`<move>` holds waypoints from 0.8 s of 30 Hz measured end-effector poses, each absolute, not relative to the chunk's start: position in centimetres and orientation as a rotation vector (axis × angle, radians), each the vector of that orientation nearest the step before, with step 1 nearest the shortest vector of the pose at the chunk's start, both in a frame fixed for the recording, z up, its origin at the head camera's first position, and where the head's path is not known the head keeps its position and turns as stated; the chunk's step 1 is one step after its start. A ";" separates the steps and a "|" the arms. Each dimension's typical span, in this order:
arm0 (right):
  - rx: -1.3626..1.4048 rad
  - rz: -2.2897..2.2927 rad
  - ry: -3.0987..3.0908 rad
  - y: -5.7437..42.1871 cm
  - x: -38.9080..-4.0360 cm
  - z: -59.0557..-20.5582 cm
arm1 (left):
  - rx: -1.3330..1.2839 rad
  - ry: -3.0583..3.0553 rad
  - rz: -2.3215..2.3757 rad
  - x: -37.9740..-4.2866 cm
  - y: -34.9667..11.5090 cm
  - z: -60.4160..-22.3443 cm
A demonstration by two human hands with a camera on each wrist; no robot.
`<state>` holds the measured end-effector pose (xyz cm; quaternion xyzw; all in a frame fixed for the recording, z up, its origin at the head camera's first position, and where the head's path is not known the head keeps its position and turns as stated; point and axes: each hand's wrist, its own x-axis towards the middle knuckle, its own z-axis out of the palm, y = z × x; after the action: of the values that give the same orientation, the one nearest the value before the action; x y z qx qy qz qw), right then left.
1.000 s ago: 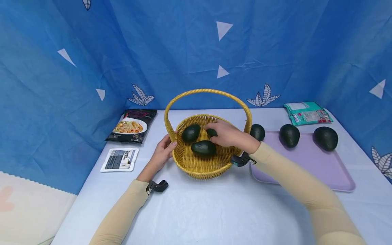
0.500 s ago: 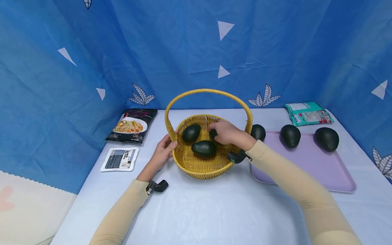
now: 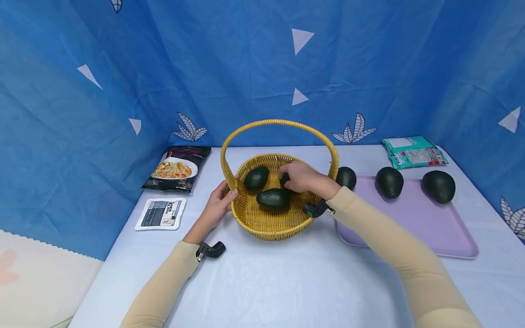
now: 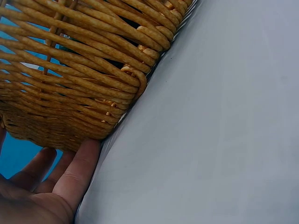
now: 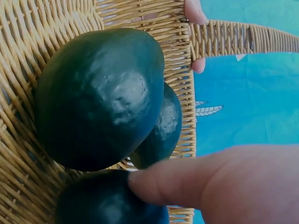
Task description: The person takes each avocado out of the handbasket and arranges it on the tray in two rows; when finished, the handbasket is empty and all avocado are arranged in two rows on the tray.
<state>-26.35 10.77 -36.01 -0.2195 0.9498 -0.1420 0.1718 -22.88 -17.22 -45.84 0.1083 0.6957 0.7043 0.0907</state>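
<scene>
One white tabletop (image 3: 295, 282) bears the basket (image 3: 266, 223) before blue cloth (image 3: 246, 68).

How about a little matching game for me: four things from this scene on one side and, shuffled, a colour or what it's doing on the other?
Column one:
1. Left hand
2. Right hand
3. Tray
4. Noodle packet

Column two:
A. Mostly black
B. Holds the side of the basket
C. Light purple
D. Grips an avocado inside the basket

Right pairs: 1-B, 2-D, 3-C, 4-A
</scene>
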 end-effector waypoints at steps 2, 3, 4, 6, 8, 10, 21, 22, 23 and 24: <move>-0.622 -0.386 2.673 10.8 -26.3 -35.9 | 0.324 2.067 2.090 -22.8 -17.2 -45.8; -0.617 -0.383 2.656 10.7 -26.3 -35.8 | 0.325 2.066 2.091 -22.8 -17.2 -45.8; -0.616 -0.381 2.641 10.7 -26.3 -35.8 | 0.325 2.066 2.090 -22.8 -17.2 -45.8; -0.615 -0.381 2.616 10.7 -26.2 -35.7 | 0.324 2.069 2.089 -22.8 -17.2 -45.9; -0.609 -0.389 2.597 10.7 -26.2 -35.7 | 0.325 2.070 2.094 -22.8 -17.2 -45.9; -0.616 -0.392 2.592 10.7 -26.1 -35.8 | 0.328 2.071 2.094 -22.8 -17.2 -45.8; -0.681 -0.338 2.606 10.4 -25.9 -35.9 | 0.323 2.068 2.091 -22.8 -17.1 -45.7; -0.684 -0.333 2.608 10.4 -25.9 -35.9 | 0.321 2.069 2.089 -22.8 -17.1 -45.7; -0.687 -0.329 2.611 10.4 -25.8 -35.9 | 0.319 2.066 2.090 -22.8 -17.1 -45.7; -0.691 -0.325 2.612 10.4 -25.8 -35.8 | 0.318 2.065 2.090 -22.8 -17.1 -45.7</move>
<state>-25.79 10.38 -35.84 -0.2482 0.9388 -0.1169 0.2084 -22.83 -17.13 -45.73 0.1072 0.6957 0.7042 0.0930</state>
